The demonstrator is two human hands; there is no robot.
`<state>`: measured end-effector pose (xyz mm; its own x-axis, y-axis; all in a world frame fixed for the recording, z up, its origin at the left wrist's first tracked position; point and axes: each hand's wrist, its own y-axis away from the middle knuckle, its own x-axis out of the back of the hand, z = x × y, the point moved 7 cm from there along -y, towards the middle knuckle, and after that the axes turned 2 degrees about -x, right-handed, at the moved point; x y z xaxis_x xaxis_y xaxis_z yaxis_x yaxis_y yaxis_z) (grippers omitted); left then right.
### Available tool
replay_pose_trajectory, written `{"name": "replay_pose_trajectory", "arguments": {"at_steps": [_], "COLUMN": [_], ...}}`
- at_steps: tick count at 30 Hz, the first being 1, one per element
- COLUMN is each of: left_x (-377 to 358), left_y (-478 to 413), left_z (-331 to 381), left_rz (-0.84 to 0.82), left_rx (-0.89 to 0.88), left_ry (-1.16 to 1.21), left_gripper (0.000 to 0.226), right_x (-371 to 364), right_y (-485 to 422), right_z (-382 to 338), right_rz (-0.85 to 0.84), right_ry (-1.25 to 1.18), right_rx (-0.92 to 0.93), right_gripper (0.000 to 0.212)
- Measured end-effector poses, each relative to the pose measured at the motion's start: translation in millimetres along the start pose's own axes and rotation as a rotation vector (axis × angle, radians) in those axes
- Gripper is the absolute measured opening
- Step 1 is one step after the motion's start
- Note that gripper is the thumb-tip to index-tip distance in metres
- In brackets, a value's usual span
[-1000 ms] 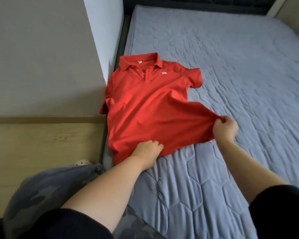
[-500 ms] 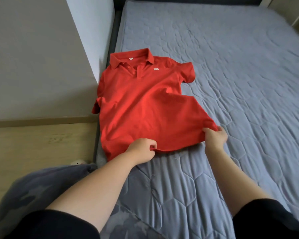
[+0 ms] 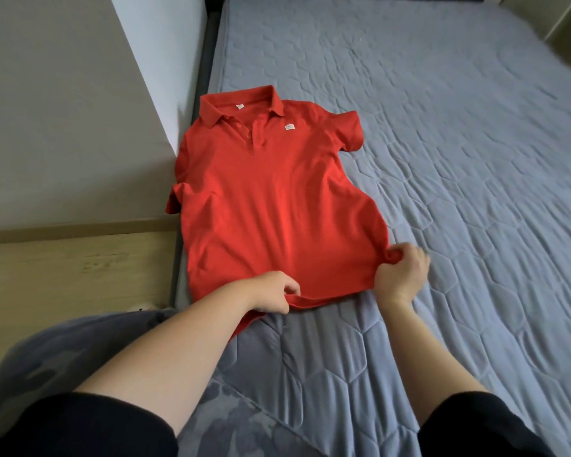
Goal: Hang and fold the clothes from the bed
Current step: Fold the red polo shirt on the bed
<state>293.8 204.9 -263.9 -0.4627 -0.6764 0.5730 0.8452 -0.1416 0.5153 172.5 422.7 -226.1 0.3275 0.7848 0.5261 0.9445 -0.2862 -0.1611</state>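
Observation:
A red polo shirt lies face up on the grey quilted bed, collar toward the far end, near the bed's left edge. Its left sleeve hangs over that edge. My left hand pinches the bottom hem near its left corner. My right hand grips the hem's right corner, the cloth bunched in its fingers. The hem is stretched between the two hands.
A grey wall panel and a wooden board run along the bed's left side. A grey camouflage cloth lies at the bottom left, near my left arm. Bare mattress spreads to the right.
My right hand pulled the hem's right corner toward me and inward, and the shirt now lies flatter and straighter. My left hand kept its hold on the hem.

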Motion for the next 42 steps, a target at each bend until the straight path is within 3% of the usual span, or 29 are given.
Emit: {"name": "replay_pose_trajectory", "arguments": {"at_steps": [3, 7, 12, 14, 19, 25, 29, 31, 33, 35, 38, 40, 42], "left_x": [-12.2, -19.6, -19.3, -21.1, -25.8, -21.2, -28.3, -37.0, -42.7, -44.0, -37.7, -21.2, 19.9], "left_y": [-0.8, -3.4, -1.5, 1.1, 6.3, 11.1, 14.8, 13.7, 12.9, 13.0, 20.2, 24.3, 30.5], "left_z": [0.0, 8.8, 7.3, 10.7, 16.1, 17.6, 24.5, 25.4, 22.9, 17.4, 8.5, -3.3, -24.8], "left_rz": [-0.027, -0.03, -0.071, -0.081, -0.068, -0.099, -0.134, -0.168, -0.228, -0.29, -0.311, -0.198, 0.147], "left_rx": [0.014, -0.032, -0.026, -0.049, -0.052, -0.034, -0.076, -0.092, -0.066, -0.019, 0.08, 0.159, 0.222], "left_ry": [-0.156, -0.377, -0.386, -0.431, -0.489, -0.327, -0.403, -0.444, -0.413, -0.298, -0.011, 0.202, 0.23], "left_gripper": [0.028, 0.025, 0.029, 0.031, 0.029, 0.03, 0.03, 0.03, 0.031, 0.028, 0.026, 0.026, 0.024], "right_x": [-7.9, -14.0, 36.3, 45.4, 30.2, 26.7, 19.6, -2.9, -34.4, -65.1, -94.4, -99.4, -102.3], "right_y": [10.3, -4.8, -23.6, -24.3, -10.9, -2.4, -0.1, -0.1, 10.3, 30.7, 53.8, 55.0, 54.4], "right_z": [51.4, 64.2, 48.0, 53.9, 87.8, 81.5, 63.8, 34.0, -2.7, -19.9, 7.1, 14.1, 0.8], "right_rz": [-0.102, -0.28, 0.144, 0.206, 0.013, -0.052, -0.078, -0.12, -0.208, -0.372, -0.62, -0.629, -0.566], "right_ry": [-0.081, -0.068, -0.029, 0.009, 0.168, 0.274, 0.627, 0.69, 0.64, 0.594, 0.755, 0.809, 0.74], "right_rx": [-0.487, -0.579, -0.301, -0.305, -0.509, -0.387, -0.416, -0.21, 0.147, 0.379, 0.286, 0.191, 0.092], "right_gripper": [0.018, 0.038, 0.021, 0.022, 0.033, 0.024, 0.034, 0.049, 0.064, 0.063, 0.059, 0.062, 0.065]}}
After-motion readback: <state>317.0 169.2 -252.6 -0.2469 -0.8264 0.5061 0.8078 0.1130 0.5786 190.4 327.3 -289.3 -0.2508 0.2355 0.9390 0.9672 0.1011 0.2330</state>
